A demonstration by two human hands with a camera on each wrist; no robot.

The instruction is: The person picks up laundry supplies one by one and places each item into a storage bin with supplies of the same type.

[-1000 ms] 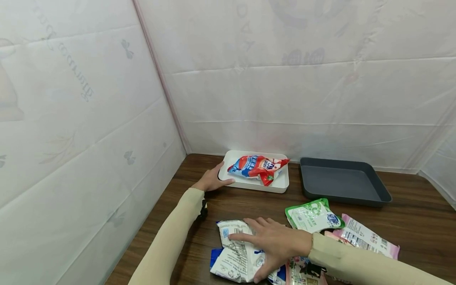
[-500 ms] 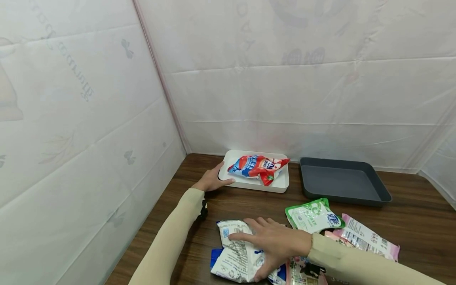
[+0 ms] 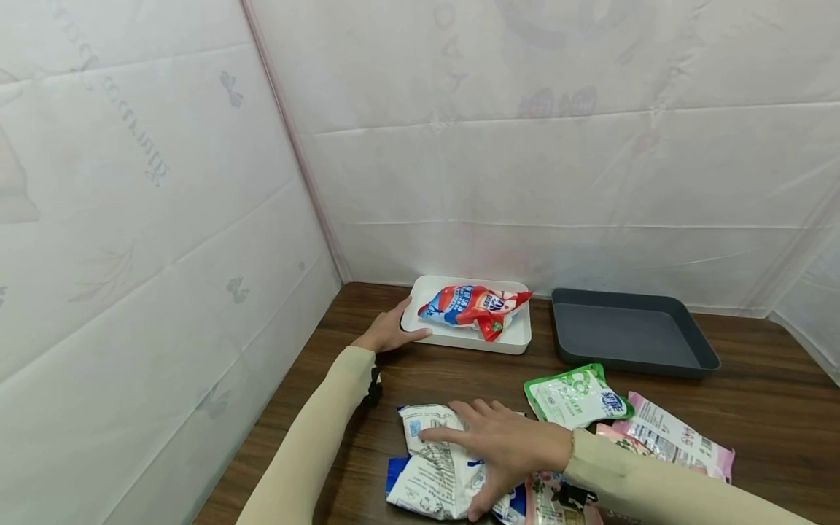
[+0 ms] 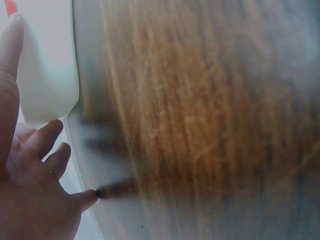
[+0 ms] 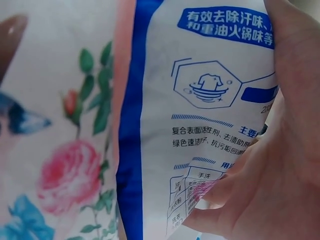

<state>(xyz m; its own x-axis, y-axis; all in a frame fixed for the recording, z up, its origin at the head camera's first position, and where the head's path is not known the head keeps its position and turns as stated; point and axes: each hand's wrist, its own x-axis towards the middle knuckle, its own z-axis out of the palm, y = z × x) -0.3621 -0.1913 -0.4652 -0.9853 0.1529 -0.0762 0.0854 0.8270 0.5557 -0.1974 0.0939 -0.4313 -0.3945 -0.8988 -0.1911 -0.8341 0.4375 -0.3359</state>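
Observation:
My left hand (image 3: 389, 329) rests at the left end of the white tray (image 3: 446, 340), its thumb straight along the front side and its fingers by the left side. A red and blue packet (image 3: 474, 308) lies in that tray. In the left wrist view, the fingertips (image 4: 51, 131) touch the tray's rounded end. Nearer the front, my right hand (image 3: 502, 446) spreads over a white and blue laundry detergent bag (image 3: 429, 481), with fingers apart and thumb toward the near edge. The right wrist view shows the bag's printed face (image 5: 200, 115) close up beside the palm.
A dark grey tray (image 3: 623, 329) stands to the right of the white one. In front of it lie a green and white pouch (image 3: 574, 397), a pink and white bag (image 3: 682, 441) and a floral bag (image 3: 558, 507), partly under the right sleeve. White curtains (image 3: 558, 168) border the brown table (image 3: 420, 375).

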